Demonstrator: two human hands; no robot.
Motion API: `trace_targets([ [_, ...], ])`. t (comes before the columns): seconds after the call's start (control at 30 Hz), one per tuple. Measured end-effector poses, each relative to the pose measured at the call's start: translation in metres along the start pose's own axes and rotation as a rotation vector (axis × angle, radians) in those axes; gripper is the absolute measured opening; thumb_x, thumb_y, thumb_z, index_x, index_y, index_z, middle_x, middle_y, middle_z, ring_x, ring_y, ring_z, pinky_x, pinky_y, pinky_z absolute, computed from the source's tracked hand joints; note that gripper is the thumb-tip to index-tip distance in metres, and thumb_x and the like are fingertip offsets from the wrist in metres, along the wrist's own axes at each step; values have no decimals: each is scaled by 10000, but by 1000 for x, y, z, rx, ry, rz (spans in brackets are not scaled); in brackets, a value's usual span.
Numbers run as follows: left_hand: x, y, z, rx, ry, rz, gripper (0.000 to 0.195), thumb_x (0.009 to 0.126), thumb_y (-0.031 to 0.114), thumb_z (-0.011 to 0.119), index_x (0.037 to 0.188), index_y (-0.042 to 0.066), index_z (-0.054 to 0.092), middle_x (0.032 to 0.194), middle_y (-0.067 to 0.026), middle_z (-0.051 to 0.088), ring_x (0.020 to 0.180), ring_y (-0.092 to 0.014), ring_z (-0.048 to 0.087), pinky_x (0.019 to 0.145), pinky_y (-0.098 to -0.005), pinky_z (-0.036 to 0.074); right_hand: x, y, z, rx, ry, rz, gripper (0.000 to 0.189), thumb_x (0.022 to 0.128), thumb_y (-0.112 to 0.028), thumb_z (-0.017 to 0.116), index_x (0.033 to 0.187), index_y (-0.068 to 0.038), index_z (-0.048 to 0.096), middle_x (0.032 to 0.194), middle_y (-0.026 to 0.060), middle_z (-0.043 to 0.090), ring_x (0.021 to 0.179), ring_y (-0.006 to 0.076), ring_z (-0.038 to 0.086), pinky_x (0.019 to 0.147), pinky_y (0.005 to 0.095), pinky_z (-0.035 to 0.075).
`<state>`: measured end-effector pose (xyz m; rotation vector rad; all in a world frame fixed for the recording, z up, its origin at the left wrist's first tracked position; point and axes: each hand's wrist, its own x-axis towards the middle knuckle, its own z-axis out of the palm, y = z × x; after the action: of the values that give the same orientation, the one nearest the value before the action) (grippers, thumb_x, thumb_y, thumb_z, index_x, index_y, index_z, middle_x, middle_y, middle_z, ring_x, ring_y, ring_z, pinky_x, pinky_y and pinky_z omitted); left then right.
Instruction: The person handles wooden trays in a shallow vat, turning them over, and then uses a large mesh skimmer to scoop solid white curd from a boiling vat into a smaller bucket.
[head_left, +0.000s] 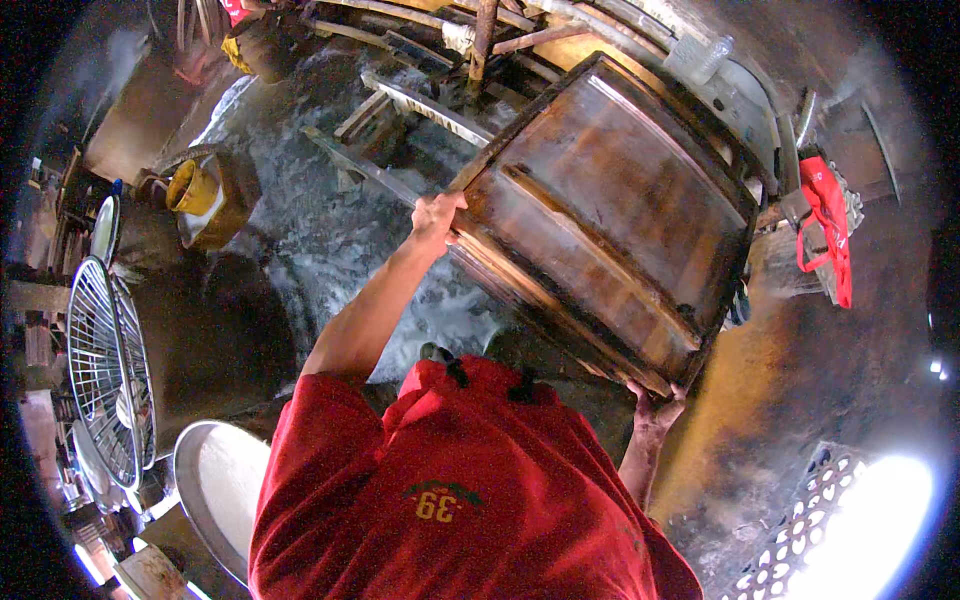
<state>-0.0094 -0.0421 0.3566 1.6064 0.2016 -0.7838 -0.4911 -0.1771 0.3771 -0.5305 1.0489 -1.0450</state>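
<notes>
A large dark-brown wooden panel (600, 187) with a raised rim and a lengthwise batten (600, 255) spans the space before me, set at a slant. My left hand (439, 217) grips its near left corner, fingers hooked over the rim. At the near right corner, my right hand (658, 409) holds the edge from below, with its thumb and fingers partly showing. Layered wooden edges (517, 289) show along the near side; whether these are separate pieces, I cannot tell. What supports the panel is hidden beneath it.
Wooden rails (427, 112) stand beyond the panel's left side. A yellow bucket (191, 187) sits in a container at left, near a wire-guarded fan (109, 375) and a round pan (221, 487). A red bag (825, 225) hangs at right. Poles (484, 45) and a bottle (716, 56) are at the back.
</notes>
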Motion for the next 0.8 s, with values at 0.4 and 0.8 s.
trace_targets([
  [0.4, -47, 23, 2, 58, -305, 1, 389, 743, 357, 668, 1034, 126, 552, 763, -14, 532, 493, -115, 456, 465, -255, 380, 31, -16, -67, -583, -22, 58, 407, 860, -454, 445, 1048, -110, 554, 714, 38, 567, 500, 138, 478, 380, 224, 315],
  [0.8, -53, -10, 39, -36, -60, -87, 458, 789, 370, 643, 1136, 109, 496, 1040, -89, 467, 906, -251, 459, 814, -487, 404, 77, 40, -70, -549, 329, -405, 315, 729, -294, 605, 917, -42, 602, 760, 68, 532, 621, 178, 497, 569, 341, 397],
])
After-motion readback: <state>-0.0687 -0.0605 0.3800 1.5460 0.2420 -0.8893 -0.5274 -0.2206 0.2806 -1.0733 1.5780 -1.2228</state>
